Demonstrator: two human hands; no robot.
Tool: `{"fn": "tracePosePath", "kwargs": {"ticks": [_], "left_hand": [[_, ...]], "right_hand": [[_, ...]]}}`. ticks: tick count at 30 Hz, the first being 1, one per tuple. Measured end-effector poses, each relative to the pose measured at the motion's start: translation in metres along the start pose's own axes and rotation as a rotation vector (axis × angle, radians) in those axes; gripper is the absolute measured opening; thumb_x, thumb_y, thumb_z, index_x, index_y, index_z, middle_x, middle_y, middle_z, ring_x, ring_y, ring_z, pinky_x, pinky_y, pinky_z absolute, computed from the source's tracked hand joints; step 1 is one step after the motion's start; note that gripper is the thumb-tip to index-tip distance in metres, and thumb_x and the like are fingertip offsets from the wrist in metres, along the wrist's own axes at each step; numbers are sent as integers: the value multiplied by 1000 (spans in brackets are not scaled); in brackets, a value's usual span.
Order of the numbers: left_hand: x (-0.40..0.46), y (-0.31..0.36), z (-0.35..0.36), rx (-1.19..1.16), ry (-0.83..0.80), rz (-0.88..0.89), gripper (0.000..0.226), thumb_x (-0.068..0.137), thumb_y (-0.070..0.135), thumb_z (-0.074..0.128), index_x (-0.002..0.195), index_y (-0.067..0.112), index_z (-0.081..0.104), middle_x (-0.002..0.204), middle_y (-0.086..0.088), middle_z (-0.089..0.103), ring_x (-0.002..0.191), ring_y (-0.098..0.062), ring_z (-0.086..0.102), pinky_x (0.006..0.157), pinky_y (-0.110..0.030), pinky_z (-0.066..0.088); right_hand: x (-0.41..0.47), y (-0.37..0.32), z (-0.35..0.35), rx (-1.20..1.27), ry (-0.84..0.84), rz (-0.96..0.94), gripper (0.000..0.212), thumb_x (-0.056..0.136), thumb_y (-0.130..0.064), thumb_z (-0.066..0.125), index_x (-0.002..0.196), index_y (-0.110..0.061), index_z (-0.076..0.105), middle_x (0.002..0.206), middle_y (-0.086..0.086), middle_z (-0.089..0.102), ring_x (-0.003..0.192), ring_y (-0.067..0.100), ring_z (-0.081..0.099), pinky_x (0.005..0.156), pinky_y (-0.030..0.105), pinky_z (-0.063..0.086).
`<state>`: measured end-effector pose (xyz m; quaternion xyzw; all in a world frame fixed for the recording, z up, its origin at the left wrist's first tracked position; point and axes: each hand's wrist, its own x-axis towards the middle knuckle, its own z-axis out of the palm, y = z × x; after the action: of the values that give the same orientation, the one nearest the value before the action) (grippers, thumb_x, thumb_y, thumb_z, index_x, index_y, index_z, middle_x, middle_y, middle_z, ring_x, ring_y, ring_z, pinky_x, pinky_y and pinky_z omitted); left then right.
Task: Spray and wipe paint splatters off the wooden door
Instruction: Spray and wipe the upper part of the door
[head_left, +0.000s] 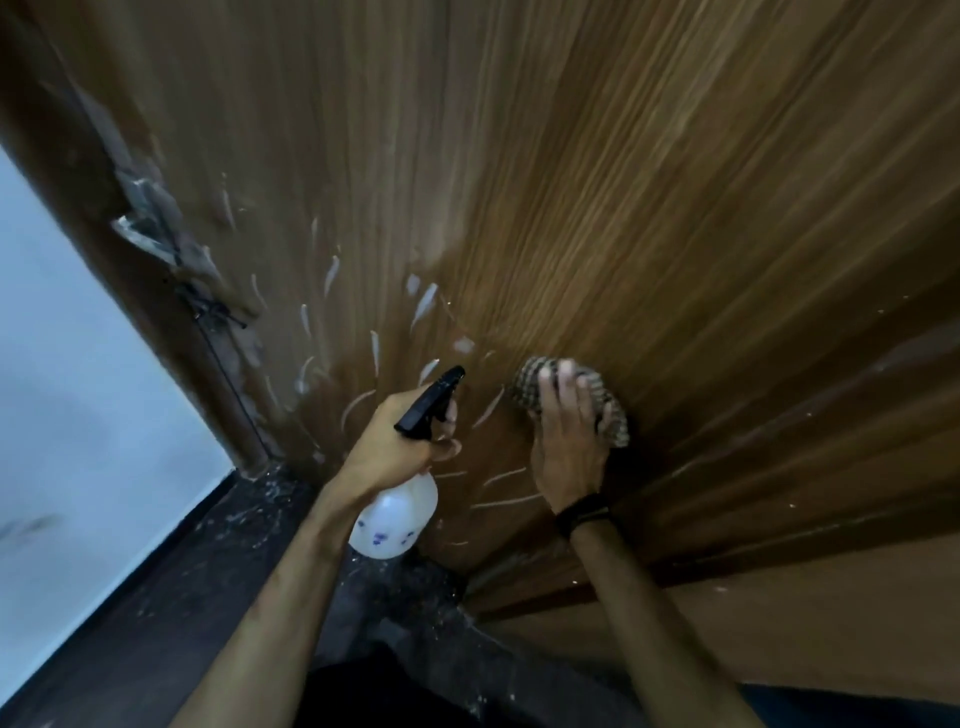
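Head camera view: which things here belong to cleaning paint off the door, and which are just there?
Job:
spray bottle, held by left hand
checked cloth, pressed under right hand
wooden door
white paint splatters

Just there:
white wall
dark speckled floor
black wristband

The door (623, 208) is warm brown with fine streaked wood grain, marked by white paint splatters (423, 304) on its left part. The spray bottle (395, 512) is translucent white with small purple marks and a black trigger head. The cloth (597, 395) is checked brown and cream. A black wristband (582, 512) circles the right wrist. The floor (182, 597) is dark, flecked white; the wall (78, 389) at left pale blue-white.
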<state>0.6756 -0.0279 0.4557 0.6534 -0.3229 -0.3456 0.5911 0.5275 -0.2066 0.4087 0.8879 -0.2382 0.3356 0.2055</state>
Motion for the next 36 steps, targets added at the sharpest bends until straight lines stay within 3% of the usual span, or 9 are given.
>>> {"fn": "tracePosePath", "kwargs": {"ticks": [3,7,13,17,21,27,29,32,36], "left_hand": [[-11,-11,3,-7,8,-56,23,81,-18,67,87,3,59,70,0,56,59,-9,55,53,-21,47],[-8,-26,-2,5,-13,-107,23,80,-15,71,91,2,63,69,2,57,55,-11,55,49,-27,45],[13,-26,-25,-49,-65,-97,23,81,-19,68,86,3,61,75,-8,60,66,-18,62,57,-26,51],[22,-34,-44,-95,-121,-131,25,82,-22,64,89,2,60,81,-9,59,77,-24,57,73,-37,51],[31,-36,-67,-49,-122,-153,25,80,-11,73,88,9,62,79,-5,61,72,-21,59,58,-23,49],[45,-32,-99,-102,-141,-115,26,80,-12,73,88,12,66,78,-2,64,66,-10,62,53,-24,46],[48,-33,-110,-117,-143,-122,28,80,-10,73,89,15,66,79,0,65,70,-11,63,51,-25,45],[52,-39,-125,-174,-178,-99,26,80,-12,72,89,11,66,80,-4,65,74,-20,64,51,-28,44],[55,-45,-139,-243,-188,-99,25,80,-16,69,87,7,63,79,-9,60,61,-19,55,59,-34,45]], "right_hand": [[57,-11,-13,36,202,68,60,99,-28,51,153,-17,27,156,6,24,148,20,13,120,44,1],[80,-23,-5,-39,296,31,79,97,-29,60,159,-18,11,160,3,18,153,18,4,121,45,3],[30,-44,19,10,-105,-219,100,81,-10,75,158,-19,13,167,-4,0,152,11,6,107,40,40],[75,-56,5,-11,6,-157,81,87,-10,71,155,-17,26,162,2,22,148,18,20,122,40,6],[122,-71,2,-81,201,-143,63,99,-23,57,155,-17,30,161,2,27,149,18,22,122,44,10],[82,-92,23,-69,-167,-362,76,89,1,39,159,-16,14,166,-2,10,146,11,24,89,32,54],[72,-94,21,-52,-258,-340,86,81,2,51,158,-18,19,167,-4,3,148,10,20,97,29,47],[84,-91,10,-98,-224,-213,97,77,-4,69,158,-20,18,165,-3,7,149,12,11,122,36,4],[148,-97,-10,-130,58,-111,79,91,-14,60,157,-18,17,161,6,16,153,14,2,123,43,-4]]}}
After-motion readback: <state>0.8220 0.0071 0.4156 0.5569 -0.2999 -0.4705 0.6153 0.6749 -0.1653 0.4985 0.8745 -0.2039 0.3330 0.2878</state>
